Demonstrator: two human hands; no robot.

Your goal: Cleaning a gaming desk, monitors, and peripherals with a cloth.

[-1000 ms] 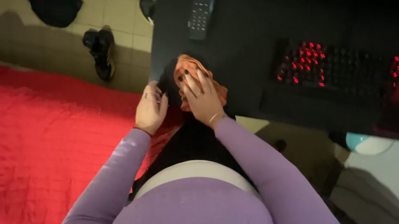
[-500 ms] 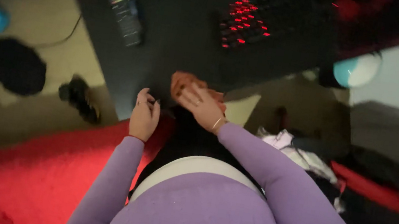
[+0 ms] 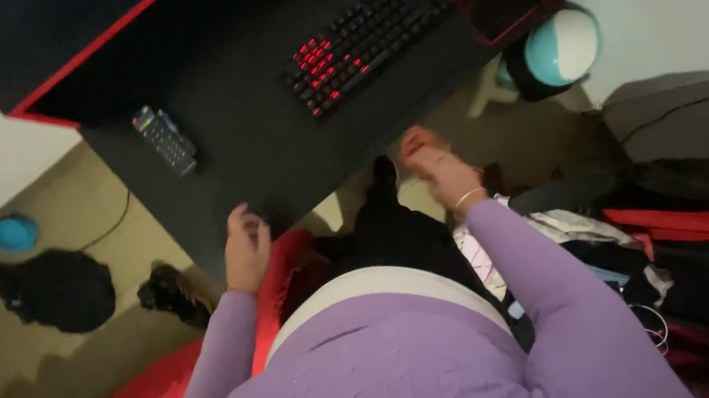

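Observation:
My right hand [image 3: 439, 170] is off the near edge of the black desk [image 3: 232, 78], closed around a bunched orange cloth [image 3: 416, 141] that shows blurred at my fingertips. My left hand [image 3: 246, 248] rests with bent fingers against the desk's near corner, holding nothing that I can see. Both arms wear purple knit sleeves. A black keyboard [image 3: 362, 36] with red backlit keys lies on the desk beyond my right hand. A dark remote control [image 3: 165, 140] lies near the desk's left corner.
A red blanket [image 3: 159, 380] lies below my left arm. On the tiled floor are a black garment [image 3: 58, 288], dark shoes [image 3: 172, 293] and a blue bowl [image 3: 14, 232]. A teal and white ball-shaped object [image 3: 563, 46] sits past the desk. Piled clothes [image 3: 592, 239] lie at right.
The view has swung round and tilted. My right hand has lifted the orange cloth off the desk and moved right. My left hand stays at the desk's edge.

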